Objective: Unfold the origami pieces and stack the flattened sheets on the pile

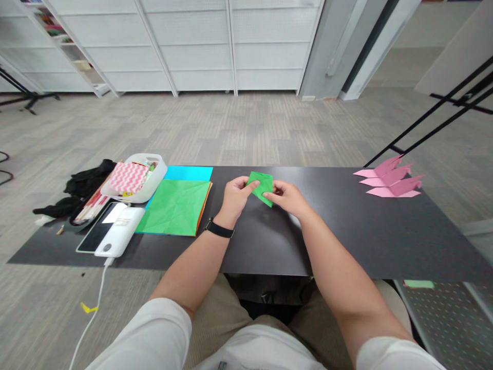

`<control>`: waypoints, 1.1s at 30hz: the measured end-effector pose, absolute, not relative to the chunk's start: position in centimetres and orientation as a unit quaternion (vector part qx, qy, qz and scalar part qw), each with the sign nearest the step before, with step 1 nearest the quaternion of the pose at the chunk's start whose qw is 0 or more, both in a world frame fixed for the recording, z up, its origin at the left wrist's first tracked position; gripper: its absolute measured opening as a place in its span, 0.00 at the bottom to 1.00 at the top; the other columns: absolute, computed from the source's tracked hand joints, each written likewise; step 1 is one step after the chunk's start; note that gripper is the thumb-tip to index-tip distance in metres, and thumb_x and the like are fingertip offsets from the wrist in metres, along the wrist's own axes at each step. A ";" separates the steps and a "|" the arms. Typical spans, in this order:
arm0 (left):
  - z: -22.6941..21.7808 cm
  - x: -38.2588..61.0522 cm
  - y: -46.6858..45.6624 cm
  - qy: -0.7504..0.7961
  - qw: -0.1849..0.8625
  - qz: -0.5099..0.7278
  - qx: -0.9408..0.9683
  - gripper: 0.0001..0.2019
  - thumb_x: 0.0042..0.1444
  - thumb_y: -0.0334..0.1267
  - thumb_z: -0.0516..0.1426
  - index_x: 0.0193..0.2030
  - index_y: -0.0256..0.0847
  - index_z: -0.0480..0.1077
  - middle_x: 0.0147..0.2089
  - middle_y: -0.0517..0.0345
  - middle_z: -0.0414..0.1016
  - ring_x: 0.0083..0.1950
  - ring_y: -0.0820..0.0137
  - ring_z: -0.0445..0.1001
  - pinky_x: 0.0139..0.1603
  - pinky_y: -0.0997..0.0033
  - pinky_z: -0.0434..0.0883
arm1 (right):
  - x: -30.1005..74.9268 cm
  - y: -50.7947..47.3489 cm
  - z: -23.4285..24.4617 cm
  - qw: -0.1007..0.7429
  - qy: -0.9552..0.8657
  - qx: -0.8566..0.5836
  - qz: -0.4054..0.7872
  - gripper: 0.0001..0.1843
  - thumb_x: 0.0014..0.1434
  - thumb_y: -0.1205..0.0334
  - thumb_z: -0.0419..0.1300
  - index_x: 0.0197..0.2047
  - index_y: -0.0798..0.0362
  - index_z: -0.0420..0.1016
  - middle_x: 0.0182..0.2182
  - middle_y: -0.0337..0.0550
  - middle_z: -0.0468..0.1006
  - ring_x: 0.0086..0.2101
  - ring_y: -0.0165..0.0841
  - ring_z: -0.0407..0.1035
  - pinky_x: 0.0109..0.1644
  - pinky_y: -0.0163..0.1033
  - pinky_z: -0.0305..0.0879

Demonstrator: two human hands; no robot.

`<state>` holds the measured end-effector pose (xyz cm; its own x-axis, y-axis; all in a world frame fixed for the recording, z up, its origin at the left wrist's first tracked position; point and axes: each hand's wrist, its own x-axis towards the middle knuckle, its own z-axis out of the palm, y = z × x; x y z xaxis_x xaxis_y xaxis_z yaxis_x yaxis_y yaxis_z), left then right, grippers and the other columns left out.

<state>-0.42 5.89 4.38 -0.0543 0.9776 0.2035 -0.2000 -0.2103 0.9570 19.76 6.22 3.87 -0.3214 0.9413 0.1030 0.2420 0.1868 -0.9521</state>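
Note:
A small folded piece of green paper (263, 186) is held up over the middle of the dark table, between my two hands. My left hand (235, 196) pinches its left edge, thumb on the near face. On the other side, my right hand (287, 197) grips the right edge, with the thumb pressed on the lower part. The fingers behind the paper are partly hidden. To the left lies a stack of square paper, a creased green sheet (175, 205) on top, with orange and blue sheets (189, 172) showing beneath.
Several pink folded paper birds (393, 180) stand at the table's right. At the left are a white container (156, 177) with a pink zigzag packet (125, 177), a white power bank (121, 231) with a cable, a tablet-like device (94, 237) and a black cloth (90, 177).

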 end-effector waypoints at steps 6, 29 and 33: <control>4.2 -0.5 6.2 0.397 0.501 0.639 0.427 0.19 0.51 0.53 0.74 0.35 0.39 0.79 0.30 0.61 0.79 0.32 0.74 0.75 0.40 0.71 0.74 | 19.7 6.4 3.4 0.335 -0.682 -0.482 0.437 0.19 0.55 0.43 0.70 0.28 0.49 0.73 0.22 0.33 0.70 0.24 0.29 0.59 0.30 0.36 0.54; 3.5 -1.2 7.3 0.399 0.495 0.682 0.361 0.24 0.48 0.55 0.75 0.42 0.38 0.81 0.37 0.56 0.84 0.37 0.71 0.79 0.44 0.70 0.75 | 20.2 6.2 3.6 0.334 -0.726 -0.410 0.440 0.36 0.55 0.48 0.75 0.64 0.43 0.75 0.57 0.47 0.81 0.56 0.43 0.75 0.63 0.54 0.72; 3.7 -1.2 7.4 0.398 0.485 0.699 0.343 0.23 0.47 0.54 0.76 0.40 0.38 0.82 0.37 0.56 0.84 0.36 0.72 0.79 0.43 0.71 0.74 | 20.2 5.8 4.4 0.292 -0.731 -0.366 0.497 0.40 0.55 0.47 0.76 0.67 0.43 0.71 0.60 0.46 0.80 0.59 0.45 0.74 0.69 0.58 0.67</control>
